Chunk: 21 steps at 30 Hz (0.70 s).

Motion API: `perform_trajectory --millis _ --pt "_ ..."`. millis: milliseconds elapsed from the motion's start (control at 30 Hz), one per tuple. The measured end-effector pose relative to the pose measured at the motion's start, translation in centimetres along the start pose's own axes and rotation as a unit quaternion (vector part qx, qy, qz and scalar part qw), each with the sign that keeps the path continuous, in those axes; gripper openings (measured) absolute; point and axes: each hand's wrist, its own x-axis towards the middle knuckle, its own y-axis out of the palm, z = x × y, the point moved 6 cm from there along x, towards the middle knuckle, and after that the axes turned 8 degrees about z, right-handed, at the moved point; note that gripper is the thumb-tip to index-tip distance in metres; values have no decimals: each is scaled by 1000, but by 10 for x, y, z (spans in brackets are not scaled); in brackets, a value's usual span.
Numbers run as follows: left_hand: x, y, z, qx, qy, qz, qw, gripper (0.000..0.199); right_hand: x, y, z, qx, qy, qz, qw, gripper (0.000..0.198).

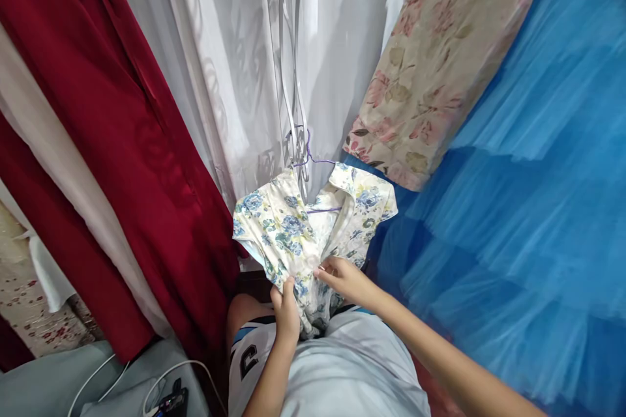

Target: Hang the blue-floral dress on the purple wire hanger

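- At the front of the small floral dress, the right hand has its fingertips pinched together on the placket, about where a pale button seems to sit; the button itself is too small to make out for certain.
- Just below it, the left hand is clamped on a bunch of the same fabric, thumb on top, holding the lower front against the person's white shirt.
- The dress hangs on a thin purple wire hanger, collar spread open, hooked on a pale upright rail in front of a white sheer curtain.
- Risk: both hands draw the cloth down and toward the body, so a firmer tug could, I judge, lift the hook off the rail or bend the thin wire, and the dress would drop.
- Risk: the shoulders sit loosely on the hanger, and a one-sided pull could slide one shoulder off.
- Risk: the pinch is small, and the fabric may slip from the fingertips.
- Close on the right hangs a blue tulle skirt, with a beige rose-print cloth above it; the net could snag on the hanger's end.
- On the left hangs a dark red garment, and white cables lie low at the left, well apart from the hands.
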Motion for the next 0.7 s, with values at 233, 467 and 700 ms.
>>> perform_trajectory --millis 233,467,700 --pt "-2 -2 -7 11 32 17 999 35 14 21 5 211 -22 -8 977 19" --pt "-7 -14 -57 58 248 -41 966 53 -9 6 -12 200 -10 -111 974 22" --pt "-33 48 -42 231 200 271 913 21 -38 3 0 -52 -114 -110 986 12"
